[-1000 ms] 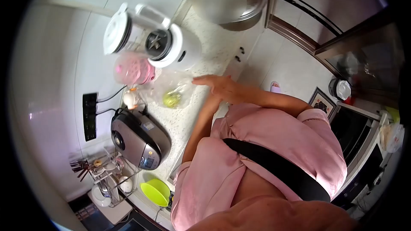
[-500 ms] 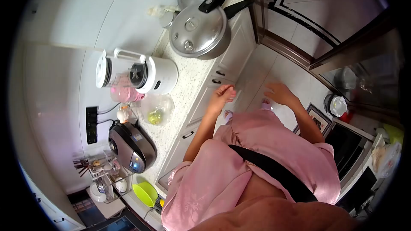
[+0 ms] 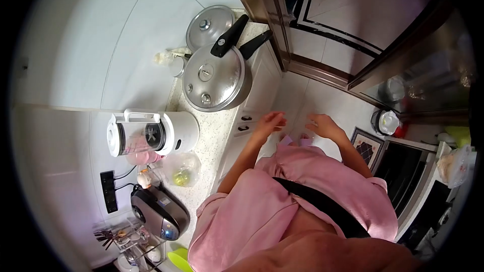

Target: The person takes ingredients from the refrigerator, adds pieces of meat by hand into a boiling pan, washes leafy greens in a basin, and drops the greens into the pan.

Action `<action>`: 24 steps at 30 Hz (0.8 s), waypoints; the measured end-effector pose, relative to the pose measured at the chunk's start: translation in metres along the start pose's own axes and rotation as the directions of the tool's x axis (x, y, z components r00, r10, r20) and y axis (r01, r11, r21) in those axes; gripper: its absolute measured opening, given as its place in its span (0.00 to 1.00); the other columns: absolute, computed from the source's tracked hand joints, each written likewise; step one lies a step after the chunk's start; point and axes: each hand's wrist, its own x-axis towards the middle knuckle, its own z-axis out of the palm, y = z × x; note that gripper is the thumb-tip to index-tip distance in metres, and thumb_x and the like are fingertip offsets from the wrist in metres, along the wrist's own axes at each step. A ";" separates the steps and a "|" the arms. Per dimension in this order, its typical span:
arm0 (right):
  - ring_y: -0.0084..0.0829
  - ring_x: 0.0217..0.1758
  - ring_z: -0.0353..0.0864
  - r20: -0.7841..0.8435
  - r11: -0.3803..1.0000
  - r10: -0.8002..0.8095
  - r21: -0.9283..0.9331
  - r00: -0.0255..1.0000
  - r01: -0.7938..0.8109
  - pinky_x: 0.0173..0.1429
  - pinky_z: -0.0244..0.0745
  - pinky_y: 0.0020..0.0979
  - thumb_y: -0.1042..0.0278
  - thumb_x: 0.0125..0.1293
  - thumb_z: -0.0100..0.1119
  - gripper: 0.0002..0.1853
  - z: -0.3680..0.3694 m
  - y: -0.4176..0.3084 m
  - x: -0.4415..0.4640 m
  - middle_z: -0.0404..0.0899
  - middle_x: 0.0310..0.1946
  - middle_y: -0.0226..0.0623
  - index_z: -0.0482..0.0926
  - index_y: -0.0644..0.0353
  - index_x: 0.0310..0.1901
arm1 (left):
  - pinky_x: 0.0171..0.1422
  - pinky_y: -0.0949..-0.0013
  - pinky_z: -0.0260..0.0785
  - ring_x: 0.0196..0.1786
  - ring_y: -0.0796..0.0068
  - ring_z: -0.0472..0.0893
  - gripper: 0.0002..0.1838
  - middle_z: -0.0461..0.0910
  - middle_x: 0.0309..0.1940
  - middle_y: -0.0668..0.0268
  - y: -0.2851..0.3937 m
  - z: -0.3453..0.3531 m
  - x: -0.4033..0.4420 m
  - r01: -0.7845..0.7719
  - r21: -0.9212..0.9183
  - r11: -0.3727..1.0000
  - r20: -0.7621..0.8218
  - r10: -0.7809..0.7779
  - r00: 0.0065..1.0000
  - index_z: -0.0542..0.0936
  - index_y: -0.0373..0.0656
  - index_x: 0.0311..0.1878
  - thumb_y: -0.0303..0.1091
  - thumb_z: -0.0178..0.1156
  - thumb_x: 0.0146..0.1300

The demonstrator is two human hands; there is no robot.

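Observation:
My left hand [image 3: 269, 125] is in the air beside the counter's cabinet fronts, with its fingers loosely bent and holding nothing. A short gap to the right of it, my right hand [image 3: 325, 125] hangs over the floor, also without anything in it and with fingers apart. Closest to my left hand on the counter is a silver pressure cooker [image 3: 213, 81] with its lid on and black handles pointing toward the doorway. Behind it, a second round metal lid [image 3: 207, 26] leans near the wall.
A white blender [image 3: 177, 133] lies along the counter [image 3: 204, 163], near a clear plastic bag [image 3: 184, 170] with green produce. Farther along are a rice cooker [image 3: 160, 211], a power strip [image 3: 108, 191] and a lime-green bowl [image 3: 179, 259]. Right of me stands a lined trash bin [image 3: 387, 122], with a glass door nearby.
My hands have come nearer each other. The counter and its things have shifted downward in view as my head turned, and more of the doorway shows.

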 end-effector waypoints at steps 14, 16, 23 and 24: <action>0.31 0.28 0.81 -0.293 0.939 -0.167 0.243 0.941 0.242 0.34 0.73 0.29 0.68 0.58 0.57 0.12 -0.107 -0.041 0.153 0.80 0.25 0.43 0.78 0.64 0.43 | 0.54 0.63 0.68 0.51 0.66 0.76 0.22 0.77 0.47 0.59 0.071 -0.020 0.063 -0.146 -0.432 0.890 -0.028 0.149 0.988 0.67 0.41 0.59 0.44 0.52 0.66; 0.21 0.33 0.79 -0.335 0.878 -0.206 0.353 0.920 0.325 0.37 0.72 0.21 0.72 0.62 0.55 0.09 -0.145 -0.077 0.189 0.82 0.31 0.37 0.78 0.66 0.43 | 0.57 0.61 0.66 0.54 0.64 0.75 0.24 0.75 0.50 0.60 0.097 -0.010 0.084 -0.223 -0.553 0.803 -0.066 0.225 0.972 0.65 0.42 0.61 0.44 0.51 0.66; 0.44 0.58 0.67 -0.009 0.617 -0.783 -0.140 0.622 0.775 0.60 0.65 0.36 0.76 0.53 0.58 0.23 -0.203 -0.151 0.297 0.69 0.55 0.45 0.72 0.61 0.54 | 0.62 0.62 0.62 0.59 0.66 0.71 0.23 0.69 0.59 0.64 0.158 0.014 0.169 -0.488 -0.863 0.128 -0.367 0.503 0.782 0.62 0.52 0.64 0.41 0.52 0.66; 0.44 0.58 0.67 0.035 0.578 -0.810 -0.120 0.585 0.807 0.60 0.65 0.36 0.76 0.53 0.58 0.23 -0.203 -0.159 0.312 0.69 0.55 0.45 0.72 0.61 0.54 | 0.61 0.62 0.64 0.58 0.66 0.72 0.19 0.70 0.58 0.62 0.164 0.013 0.170 -0.490 -0.872 0.017 -0.423 0.479 0.769 0.67 0.51 0.59 0.41 0.51 0.67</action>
